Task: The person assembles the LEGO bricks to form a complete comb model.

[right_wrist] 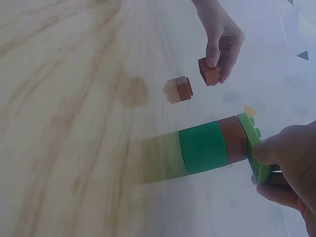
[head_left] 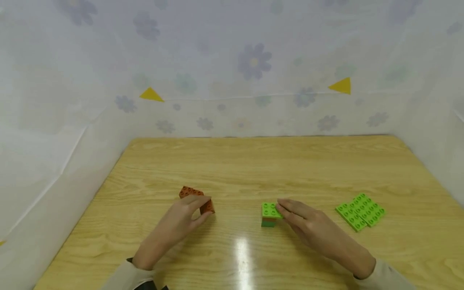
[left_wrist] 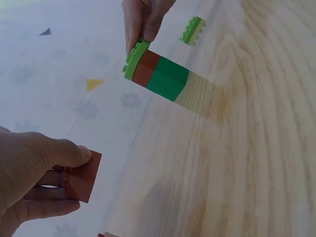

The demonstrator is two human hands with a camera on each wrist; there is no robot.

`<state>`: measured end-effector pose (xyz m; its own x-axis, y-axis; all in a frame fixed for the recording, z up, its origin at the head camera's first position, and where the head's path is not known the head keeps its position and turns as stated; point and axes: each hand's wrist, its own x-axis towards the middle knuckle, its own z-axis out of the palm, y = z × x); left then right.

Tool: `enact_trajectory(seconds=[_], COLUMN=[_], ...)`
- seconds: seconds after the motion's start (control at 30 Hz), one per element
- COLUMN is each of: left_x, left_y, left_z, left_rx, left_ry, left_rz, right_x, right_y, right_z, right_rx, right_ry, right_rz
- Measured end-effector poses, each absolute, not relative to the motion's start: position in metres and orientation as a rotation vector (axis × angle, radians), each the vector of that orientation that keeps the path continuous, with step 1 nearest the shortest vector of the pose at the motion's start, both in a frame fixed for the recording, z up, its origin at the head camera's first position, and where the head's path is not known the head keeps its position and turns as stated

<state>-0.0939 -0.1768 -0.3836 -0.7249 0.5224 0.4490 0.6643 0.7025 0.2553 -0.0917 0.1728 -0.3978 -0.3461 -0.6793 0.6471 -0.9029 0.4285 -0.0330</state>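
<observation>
My left hand (head_left: 177,219) pinches a reddish-brown toy building brick (left_wrist: 85,177) between thumb and fingers, lifted off the table. Just beyond it, more brown bricks (head_left: 189,191) lie on the tabletop, partly hidden by that hand. A small stack stands upright near the middle: a dark green brick (left_wrist: 169,79) at the bottom, a brown brick (left_wrist: 146,68) on it, and a thin light green brick (head_left: 270,209) on top. That top piece juts past the stack on the right side, where my right hand (head_left: 313,227) pinches its end.
Several flat light green bricks (head_left: 360,211) lie together on the wooden table (head_left: 253,165), right of the right hand. White flowered sheeting (head_left: 224,72) surrounds the table at the back and sides, with yellow triangles (head_left: 340,85) on it.
</observation>
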Motion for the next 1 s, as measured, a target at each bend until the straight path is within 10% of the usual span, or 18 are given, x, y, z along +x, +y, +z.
enact_trajectory(seconds=[1.0], left_x=[-0.101], left_y=[-0.091], left_z=[-0.378], left_rx=[-1.406], left_ry=[-2.176], left_rz=[-0.756], right_x=[-0.09], right_y=[0.175], right_z=[-0.395], right_rx=[1.298], right_ry=[-2.249], right_rz=[0.524])
